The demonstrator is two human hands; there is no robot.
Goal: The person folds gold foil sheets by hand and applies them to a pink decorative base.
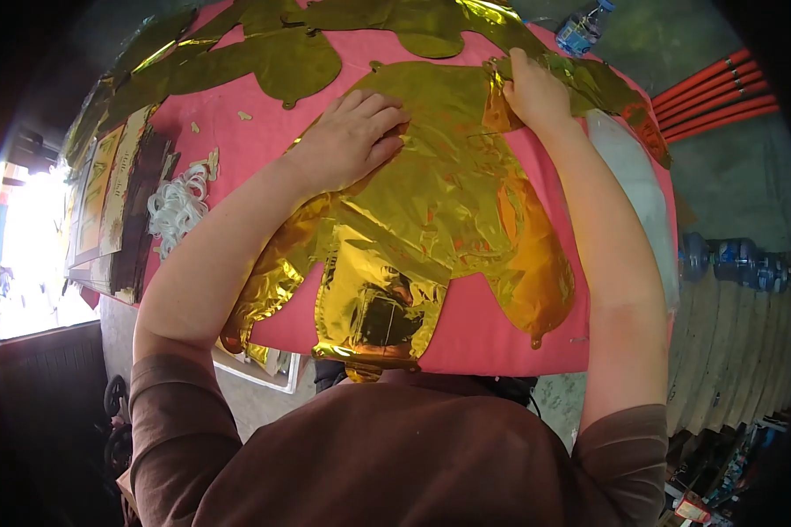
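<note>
Our brown cloth shirt (395, 457) fills the near edge | deflated crinkled gold foil balloon (431, 220) lies flat on the pink table (483, 325) | our left hand (351, 140) lies open, palm pressed on the foil | our right hand (536, 92) grips a fold at its far edge | white curly ribbon bundle (176, 206) lies left, apart

Flat, mirror-bright gold foil balloon (431, 202): yellow-gold, with amber-orange folds and dark reflections in its lower lobe. Plain pink cloth table cover (492, 325): no pattern. Duller olive-gold foil shapes (264, 61): greenish sheen. Curled white ribbon bundle (177, 206). Stacked printed cards (114, 193): gold and dark brown. Plain brown short-sleeved shirt (395, 457). Red-orange pipes (721, 88): uniform colour. Clear plastic bottle (584, 31): blue label.
</note>
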